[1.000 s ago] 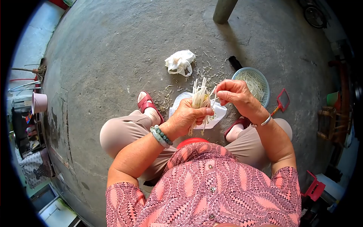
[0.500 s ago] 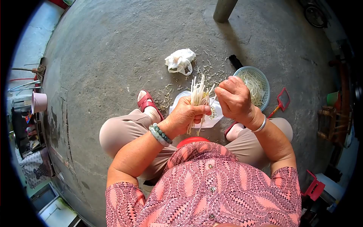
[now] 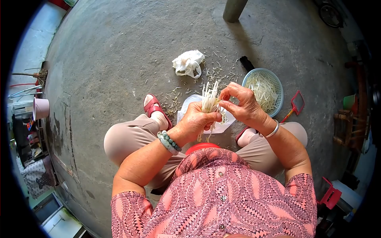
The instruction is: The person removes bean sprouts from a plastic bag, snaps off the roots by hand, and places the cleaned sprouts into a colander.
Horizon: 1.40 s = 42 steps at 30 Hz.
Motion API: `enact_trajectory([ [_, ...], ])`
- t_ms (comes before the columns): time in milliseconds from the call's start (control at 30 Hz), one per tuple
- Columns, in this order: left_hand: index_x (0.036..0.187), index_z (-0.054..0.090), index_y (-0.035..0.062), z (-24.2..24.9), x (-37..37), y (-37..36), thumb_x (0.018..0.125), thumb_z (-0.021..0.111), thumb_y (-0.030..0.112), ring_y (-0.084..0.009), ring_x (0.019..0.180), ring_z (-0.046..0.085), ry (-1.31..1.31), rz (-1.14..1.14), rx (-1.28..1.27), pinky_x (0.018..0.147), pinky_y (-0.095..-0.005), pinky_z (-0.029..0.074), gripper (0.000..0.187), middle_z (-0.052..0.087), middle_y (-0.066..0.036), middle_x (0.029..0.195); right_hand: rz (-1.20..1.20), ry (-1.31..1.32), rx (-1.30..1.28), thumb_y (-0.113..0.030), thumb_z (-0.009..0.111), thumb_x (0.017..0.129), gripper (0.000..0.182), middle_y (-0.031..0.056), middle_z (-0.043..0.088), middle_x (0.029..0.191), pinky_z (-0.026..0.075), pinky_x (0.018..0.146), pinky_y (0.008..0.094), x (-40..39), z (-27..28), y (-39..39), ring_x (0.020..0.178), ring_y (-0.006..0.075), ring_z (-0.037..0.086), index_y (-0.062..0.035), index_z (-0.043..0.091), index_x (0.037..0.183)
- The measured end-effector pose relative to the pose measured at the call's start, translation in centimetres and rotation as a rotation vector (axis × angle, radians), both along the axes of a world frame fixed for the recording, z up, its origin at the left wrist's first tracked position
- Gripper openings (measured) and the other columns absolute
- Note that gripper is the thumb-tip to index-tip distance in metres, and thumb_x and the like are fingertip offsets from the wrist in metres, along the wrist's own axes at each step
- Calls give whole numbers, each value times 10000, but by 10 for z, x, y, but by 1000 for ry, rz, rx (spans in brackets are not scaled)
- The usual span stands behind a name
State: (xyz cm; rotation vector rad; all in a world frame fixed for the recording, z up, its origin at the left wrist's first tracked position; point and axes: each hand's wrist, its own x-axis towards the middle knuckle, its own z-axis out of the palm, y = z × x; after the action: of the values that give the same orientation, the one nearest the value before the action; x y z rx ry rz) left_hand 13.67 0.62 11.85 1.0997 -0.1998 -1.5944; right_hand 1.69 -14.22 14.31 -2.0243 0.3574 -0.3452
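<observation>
A bunch of thin white sprouts (image 3: 210,98) stands upright in my left hand (image 3: 197,121), whose fingers are wrapped round it. My right hand (image 3: 245,104) is just right of the bunch, thumb and forefinger pinched at its edge; what lies between those fingertips is too small to name. Beneath the hands lies a white sheet (image 3: 190,102) with some pieces on it. A pale blue mesh basket (image 3: 280,101) holding long white sprouts (image 3: 262,90) is beyond my right hand. Small sprout pieces (image 3: 226,75) are scattered over the floor.
A crumpled white plastic bag (image 3: 188,63) lies ahead. Right of the basket is a red fly swatter (image 3: 297,104). A post (image 3: 234,11) stands at the top. At the left wall is a pink bucket (image 3: 41,108); a pink-red stool (image 3: 330,195) is at lower right.
My right hand has come down and left to the edge of the bunch, and its closed fingers have become a thumb-and-forefinger pinch. My left hand still holds the sprouts.
</observation>
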Motion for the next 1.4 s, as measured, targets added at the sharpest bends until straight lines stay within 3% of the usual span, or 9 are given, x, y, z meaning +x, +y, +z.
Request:
enact_trajectory([
  [200, 880, 637, 55, -4, 0, 1, 766, 725, 26, -43, 480, 427, 8, 5, 14, 420, -209, 308, 147, 580, 15, 686, 74, 13, -72, -12, 664, 727, 100, 64, 562, 735, 480, 685, 316, 1, 5, -1, 696, 219, 594, -29, 575, 770],
  [400, 861, 617, 55, 2, 2, 0, 780, 713, 47, -43, 469, 410, 20, -2, 64, 413, -209, 306, 126, 598, 0, 694, 71, -231, -872, 24, 628, 665, 125, 57, 475, 669, 433, 815, 367, 5, 14, 1, 762, 241, 562, -42, 547, 734],
  [433, 859, 614, 55, 3, 2, 0, 783, 711, 51, -43, 467, 407, 29, 2, 73, 411, -209, 304, 123, 603, -4, 697, 32, -241, -896, -10, 632, 675, 115, 88, 513, 683, 460, 718, 380, 5, 13, -2, 712, 278, 568, -37, 562, 761],
  [533, 925, 627, 50, 3, 3, 0, 792, 705, 62, -37, 481, 399, 63, 16, 64, 423, -207, 311, 155, 622, -15, 716, -114, -130, -715, -30, 610, 761, 79, 112, 587, 856, 437, 796, 401, 5, 0, -10, 824, 312, 586, -21, 590, 837],
  [667, 1022, 634, 54, 5, 3, -1, 813, 694, 90, -52, 580, 509, 58, 21, 73, 485, -193, 366, 219, 647, -24, 780, -89, 196, -401, -54, 620, 782, 97, 136, 591, 723, 466, 557, 411, -5, -19, -26, 636, 347, 581, -21, 619, 874],
  [800, 1070, 618, 46, 1, 4, 1, 847, 672, 124, -101, 727, 618, 101, 56, 17, 595, -226, 479, 242, 654, -30, 839, -95, 138, -226, -67, 629, 809, 248, 123, 618, 872, 493, 663, 302, -6, -20, -20, 769, 220, 624, -23, 603, 1051],
  [967, 1112, 573, 18, 1, 1, 2, 880, 639, 143, -160, 829, 663, 186, 43, -34, 742, -312, 556, 272, 654, -54, 887, -116, 215, 807, -307, 475, 963, 407, 96, 633, 1067, 522, 792, 305, -7, -6, -10, 948, 164, 623, 0, 543, 1221],
  [1267, 1175, 523, 24, -1, -12, -5, 910, 585, 217, -217, 907, 656, 498, -120, -75, 825, -392, 538, 333, 643, -86, 948, 98, 108, 572, -315, 457, 968, 401, 83, 661, 958, 492, 781, 275, 6, -5, -10, 875, 134, 609, 29, 619, 1094],
  [1400, 1204, 501, 13, -5, -11, -13, 914, 564, 247, -258, 966, 637, 578, -52, -157, 891, -437, 499, 378, 636, -94, 979, -160, 15, 428, -319, 540, 930, 439, 130, 660, 1021, 473, 857, 282, 7, -4, -14, 974, 167, 604, 32, 566, 1193],
])
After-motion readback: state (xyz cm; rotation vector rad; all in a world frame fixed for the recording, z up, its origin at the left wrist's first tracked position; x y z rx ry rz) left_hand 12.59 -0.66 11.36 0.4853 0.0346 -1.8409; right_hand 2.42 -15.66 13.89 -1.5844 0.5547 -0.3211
